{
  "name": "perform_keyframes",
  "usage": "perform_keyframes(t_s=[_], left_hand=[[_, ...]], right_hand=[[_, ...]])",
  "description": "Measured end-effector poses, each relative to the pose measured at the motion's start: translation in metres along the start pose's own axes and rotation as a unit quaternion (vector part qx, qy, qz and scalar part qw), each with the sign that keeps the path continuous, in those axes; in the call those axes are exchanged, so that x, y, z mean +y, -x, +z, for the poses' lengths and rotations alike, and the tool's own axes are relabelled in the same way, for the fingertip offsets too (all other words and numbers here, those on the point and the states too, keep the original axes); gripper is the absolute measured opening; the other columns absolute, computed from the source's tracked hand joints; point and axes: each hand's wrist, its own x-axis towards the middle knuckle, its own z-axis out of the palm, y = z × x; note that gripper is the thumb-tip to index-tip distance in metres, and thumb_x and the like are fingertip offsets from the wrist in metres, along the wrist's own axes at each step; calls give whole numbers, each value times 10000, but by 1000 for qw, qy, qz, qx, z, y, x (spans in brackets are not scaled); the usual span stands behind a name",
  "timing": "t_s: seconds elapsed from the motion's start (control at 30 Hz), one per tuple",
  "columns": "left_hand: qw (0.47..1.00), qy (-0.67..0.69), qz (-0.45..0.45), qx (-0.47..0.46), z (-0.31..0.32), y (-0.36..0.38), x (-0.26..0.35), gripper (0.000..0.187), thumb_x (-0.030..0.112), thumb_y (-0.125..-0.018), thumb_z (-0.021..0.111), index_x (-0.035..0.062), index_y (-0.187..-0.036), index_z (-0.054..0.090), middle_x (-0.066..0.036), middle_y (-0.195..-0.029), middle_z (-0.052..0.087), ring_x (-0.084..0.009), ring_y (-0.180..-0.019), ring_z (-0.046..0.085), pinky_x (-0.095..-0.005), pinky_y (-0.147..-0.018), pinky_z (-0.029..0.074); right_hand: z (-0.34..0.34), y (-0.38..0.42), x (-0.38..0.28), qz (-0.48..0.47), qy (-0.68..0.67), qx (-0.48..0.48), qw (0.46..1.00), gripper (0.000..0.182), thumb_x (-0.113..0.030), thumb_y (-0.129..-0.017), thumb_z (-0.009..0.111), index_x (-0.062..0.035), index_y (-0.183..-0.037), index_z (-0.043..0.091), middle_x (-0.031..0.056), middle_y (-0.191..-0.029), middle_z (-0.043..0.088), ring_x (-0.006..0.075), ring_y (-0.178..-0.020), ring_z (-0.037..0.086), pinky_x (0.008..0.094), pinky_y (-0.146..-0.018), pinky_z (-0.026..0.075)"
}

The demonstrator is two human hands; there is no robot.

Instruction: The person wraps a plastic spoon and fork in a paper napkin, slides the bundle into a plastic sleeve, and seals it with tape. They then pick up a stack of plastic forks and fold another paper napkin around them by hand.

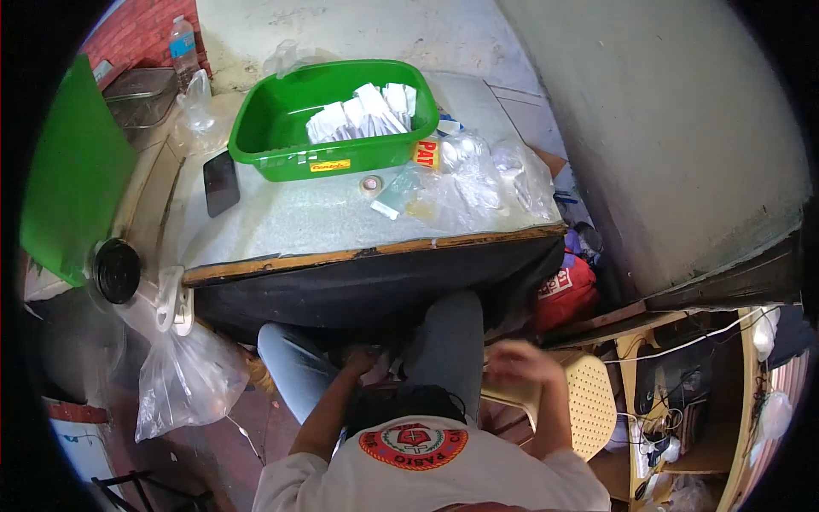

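My left hand is low between my knees, in the shade under the table edge. Its fingers are dark, and I cannot make out whether they grip the small pale thing beside them. Out to the side, above a yellow plastic stool, my right hand is smeared by motion, so its fingers do not show clearly. In front of me on the table stands a green basin with folded white papers at its right end. A small roll of tape lies just before the basin.
A phone lies left of the basin, and clear plastic bags are heaped on the right. A plastic bag hangs from a white clip at the lower left. Shelves with cables stand on the right.
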Motion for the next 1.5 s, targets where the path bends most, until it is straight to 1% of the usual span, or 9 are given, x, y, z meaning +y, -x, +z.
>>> perform_keyframes(t_s=[0.17,0.33,0.4,0.5,0.63,1.0,1.1,1.2,1.5], left_hand=[[997,9,0,77,-27,60,54,539,461,-881,598,8,-1173,614,-227,-1111,652,-345,-984,646,-421,-849,499],[982,-54,69,165,-1,36,31,506,406,-888,609,8,-1201,597,-201,-1146,644,-312,-983,639,-399,-827,507],[999,43,-1,-4,-21,63,73,471,330,-917,566,4,-1256,558,-219,-1177,631,-317,-1035,627,-404,-859,500],[988,-62,141,23,-6,41,49,457,288,-940,511,-1,-1292,530,-231,-1161,631,-331,-1026,627,-421,-884,488],[982,-165,94,-13,1,38,56,447,273,-942,485,-13,-1282,539,-252,-1186,615,-350,-1049,620,-429,-913,474],[981,69,180,8,-11,66,91,424,306,-903,573,5,-1200,599,-234,-1082,662,-354,-989,645,-428,-847,494],[993,-17,113,4,-2,47,71,418,288,-897,581,22,-1220,589,-207,-1025,682,-316,-925,659,-412,-821,501],[996,12,89,5,-14,63,92,390,268,-896,565,23,-1196,607,-180,-984,689,-255,-845,660,-390,-757,517],[991,29,127,-4,-11,54,77,358,271,-910,538,-9,-1113,632,-168,-943,687,-236,-776,655,-386,-703,527]], right_hand=[[2,-129,-81,-214,219,178,935,103,-98,-860,683,-19,-867,616,48,-737,615,120,-655,590,267,-602,463],[-2,-207,-127,-350,372,360,781,211,-178,-840,684,-78,-1024,668,112,-1197,589,332,-1138,519,424,-990,386],[-7,-232,-105,-354,391,344,777,234,-208,-848,671,-96,-1054,671,112,-1242,566,334,-1175,495,439,-1018,357],[-8,-249,-82,-344,427,319,773,268,-236,-852,657,-118,-1093,670,111,-1281,546,329,-1209,475,456,-1047,325],[-9,-253,-74,-317,449,317,773,290,-229,-840,659,-122,-1110,662,110,-1274,552,313,-1201,485,465,-1049,321],[-74,-266,-106,-390,269,506,721,142,-118,-837,633,-102,-977,645,120,-1039,629,324,-1010,585,441,-887,448],[-101,-286,-96,-230,300,452,808,52,-95,-814,628,-85,-864,640,97,-915,657,293,-877,638,448,-774,486],[-102,-293,-86,-199,436,415,773,74,-124,-785,658,-78,-841,644,95,-829,654,280,-827,647,398,-709,502],[-126,-341,-130,-208,500,429,723,164,-237,-736,649,-102,-823,682,87,-960,655,300,-990,606,511,-859,437]])
